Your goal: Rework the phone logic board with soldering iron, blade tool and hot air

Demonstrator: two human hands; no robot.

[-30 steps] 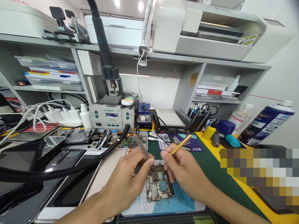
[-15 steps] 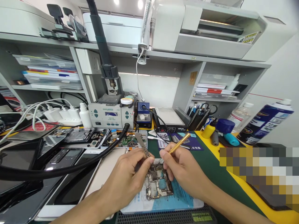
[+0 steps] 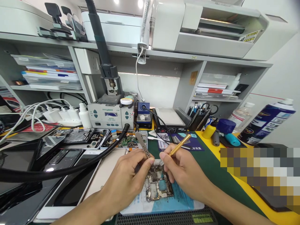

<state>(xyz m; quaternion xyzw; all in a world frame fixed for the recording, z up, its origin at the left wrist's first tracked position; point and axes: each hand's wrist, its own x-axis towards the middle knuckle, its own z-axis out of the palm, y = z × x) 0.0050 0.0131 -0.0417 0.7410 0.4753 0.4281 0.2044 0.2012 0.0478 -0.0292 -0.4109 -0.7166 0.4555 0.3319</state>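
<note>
1. Left hand (image 3: 127, 182) pinched shut on flat grey metal tweezers (image 3: 142, 146); their back end sticks up toward 12 o'clock, tips hidden behind the thumb.
2. Right hand (image 3: 181, 173) clenched pen-style around a slim gold-coloured metal tool (image 3: 180, 144), shaft angled toward 2 o'clock; its working tip is covered by the fingers.
3. Both hands meet over the top edge of a bare dark phone circuit board (image 3: 157, 183) lying on a light blue pad (image 3: 182, 200), at 6 o'clock of the green mat (image 3: 211, 168).
4. Small whitish piece (image 3: 158, 162) between the fingertips, too blurred to identify.
5. Thick black hose (image 3: 70, 168) crosses at 9 o'clock, covering phones there.
6. Pixelated block at 3 o'clock hides that area.
</note>
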